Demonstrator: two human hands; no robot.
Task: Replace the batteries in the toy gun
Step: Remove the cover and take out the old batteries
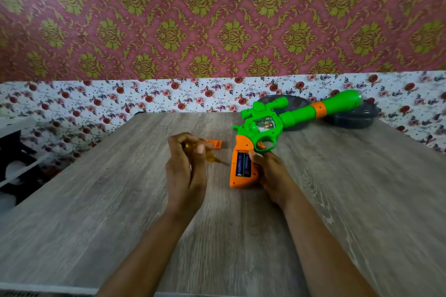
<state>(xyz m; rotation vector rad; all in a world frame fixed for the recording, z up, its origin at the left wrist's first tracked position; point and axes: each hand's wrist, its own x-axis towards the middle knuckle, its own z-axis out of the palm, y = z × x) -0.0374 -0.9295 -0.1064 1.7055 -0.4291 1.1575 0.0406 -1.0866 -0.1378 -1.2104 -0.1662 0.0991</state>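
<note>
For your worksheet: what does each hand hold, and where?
Left hand: screwdriver, by its handle. Right hand: toy gun, by its orange grip.

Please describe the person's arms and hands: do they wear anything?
The left hand and right hand wear no gloves, rings or bracelets. The left forearm and right forearm are bare to the frame edge: no sleeve, no watch.

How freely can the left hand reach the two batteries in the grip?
Probably yes: the battery cover lies off on the table, the batteries in the toy gun are exposed, but the left hand grips a screwdriver.
</note>
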